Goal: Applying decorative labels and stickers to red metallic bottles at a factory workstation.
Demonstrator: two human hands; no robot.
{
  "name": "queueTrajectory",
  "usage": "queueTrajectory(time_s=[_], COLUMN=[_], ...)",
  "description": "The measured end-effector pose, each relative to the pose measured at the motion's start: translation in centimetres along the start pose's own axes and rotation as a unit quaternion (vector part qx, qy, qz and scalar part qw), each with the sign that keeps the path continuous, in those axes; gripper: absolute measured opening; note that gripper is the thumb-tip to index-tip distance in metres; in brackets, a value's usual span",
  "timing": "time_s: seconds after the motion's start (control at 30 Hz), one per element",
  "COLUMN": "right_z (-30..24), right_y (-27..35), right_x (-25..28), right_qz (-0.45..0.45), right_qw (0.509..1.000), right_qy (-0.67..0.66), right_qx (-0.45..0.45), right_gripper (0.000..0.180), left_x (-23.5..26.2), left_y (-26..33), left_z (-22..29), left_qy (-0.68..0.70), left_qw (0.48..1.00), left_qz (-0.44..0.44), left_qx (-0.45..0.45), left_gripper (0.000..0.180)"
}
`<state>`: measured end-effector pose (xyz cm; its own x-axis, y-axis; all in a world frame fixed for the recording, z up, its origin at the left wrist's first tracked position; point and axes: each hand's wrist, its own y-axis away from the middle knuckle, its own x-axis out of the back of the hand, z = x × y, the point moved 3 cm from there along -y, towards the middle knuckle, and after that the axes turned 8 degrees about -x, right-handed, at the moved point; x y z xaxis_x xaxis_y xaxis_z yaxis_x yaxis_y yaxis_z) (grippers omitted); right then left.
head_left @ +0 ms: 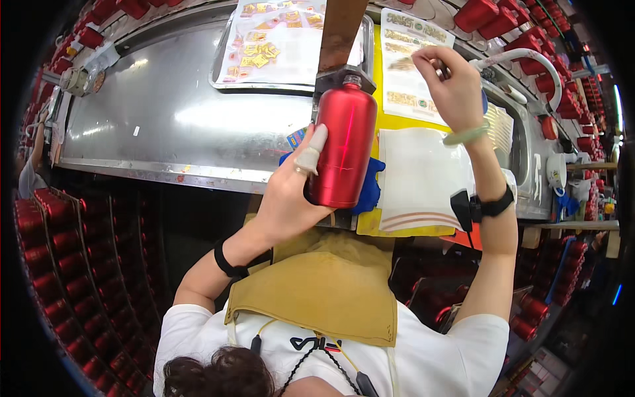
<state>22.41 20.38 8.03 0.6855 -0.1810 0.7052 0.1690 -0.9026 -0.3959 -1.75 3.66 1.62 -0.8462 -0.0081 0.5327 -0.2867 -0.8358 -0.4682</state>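
My left hand (pixel 291 178) is wrapped round a shiny red metal bottle (pixel 345 145), its thumb covered in a white wrap. The bottle's narrow neck points away from me, against a dark metal bracket (pixel 344 78) at the end of a brown bar (pixel 342 33). Blue cloth (pixel 370 188) lies under the bottle. To the right my right hand (pixel 453 83) is raised over a printed sheet of gold-patterned decals (pixel 403 66). Its fingers are curled in a pinch; anything between them is too small to make out.
A metal tray (pixel 264 86) with white paper and small gold pieces stands at the far left. On the yellow board (pixel 380 99) lies a white sheet stack (pixel 423 175). A curved white pipe (pixel 552 73) and sink are right; racks of red bottles (pixel 66 264) stand around.
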Motion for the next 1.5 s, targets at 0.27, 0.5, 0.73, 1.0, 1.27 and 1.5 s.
queueTrajectory(time_s=[0.27,0.5,0.73,1.0,1.27,1.5], right_z=[-4.5,-10.4,-5.6,-5.6,-9.6,-7.2], right_y=[5.0,5.4,8.1,6.7,8.2,5.2], right_x=[2.8,2.2,-0.8,-1.2,2.8,-3.8], right_qz=[-0.062,-0.154,-0.207,-0.208,-0.190,-0.194], right_qw=[0.997,0.964,0.950,0.957,0.951,0.940], right_qy=[-0.045,-0.215,-0.204,-0.178,-0.217,-0.249], right_qx=[-0.002,-0.011,-0.115,-0.094,-0.114,-0.130], right_gripper=[0.008,0.009,0.005,0.015,0.006,0.013], left_x=[-0.4,1.5,-2.5,-1.3,-3.0,0.3], left_y=[-0.6,-0.2,-2.6,-2.7,-3.2,-3.4], left_z=[-1.0,-0.5,-2.8,-1.9,-4.4,-2.7], left_qy=[0.004,0.092,0.282,0.162,0.399,0.515], left_qw=[1.000,0.991,0.940,0.972,0.871,0.823], left_qz=[-0.009,-0.041,0.050,0.025,-0.015,0.037], left_qx=[0.011,0.083,0.184,0.168,0.285,0.236], left_gripper=[0.109,0.116,0.068,0.074,0.063,0.058])
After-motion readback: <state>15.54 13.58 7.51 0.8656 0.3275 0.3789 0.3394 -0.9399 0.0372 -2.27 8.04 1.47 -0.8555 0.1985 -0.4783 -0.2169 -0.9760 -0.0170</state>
